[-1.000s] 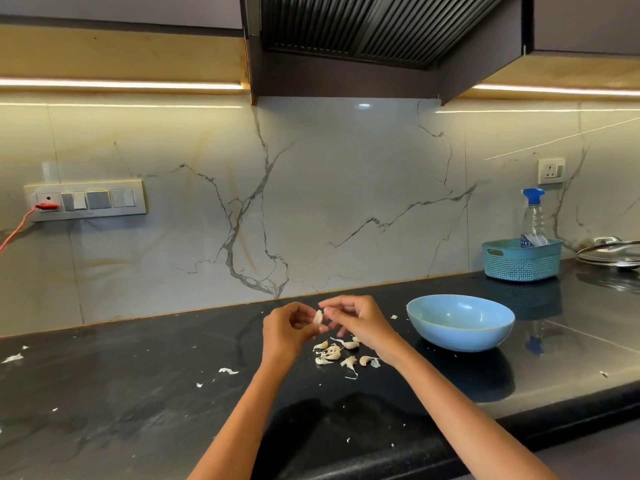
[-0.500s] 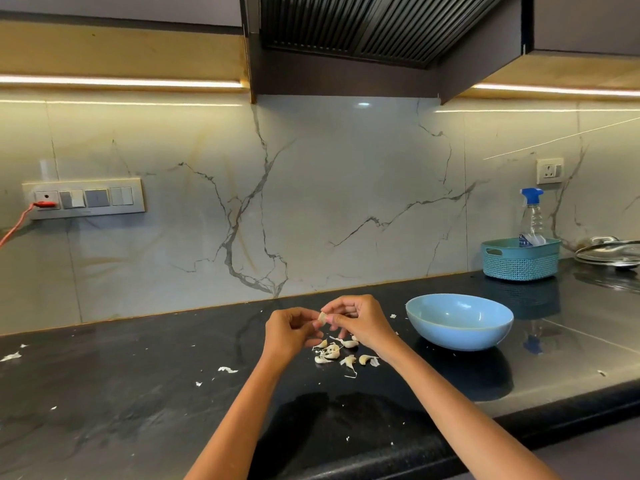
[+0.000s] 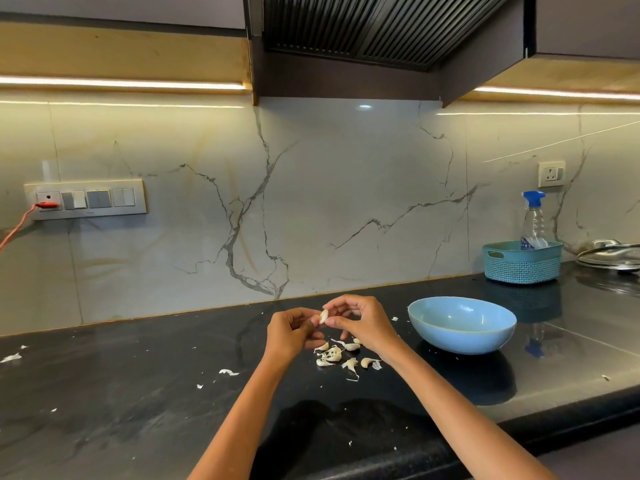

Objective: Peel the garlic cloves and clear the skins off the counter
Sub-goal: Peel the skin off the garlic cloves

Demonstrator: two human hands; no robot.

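Both hands [image 3: 294,329] [image 3: 363,323] pinch one clove [image 3: 323,316] (above counter [image 3: 138,393]).

A pale marble-patterned wall [image 3: 346,202] with grey veins rose behind a black stone surface [image 3: 121,393]. Warm light strips [image 3: 121,83] glowed under wooden cabinets [image 3: 121,46]. A dark ribbed extractor hood [image 3: 363,26] hung overhead. A switch panel [image 3: 85,199] and a socket [image 3: 551,173] sat on the wall.
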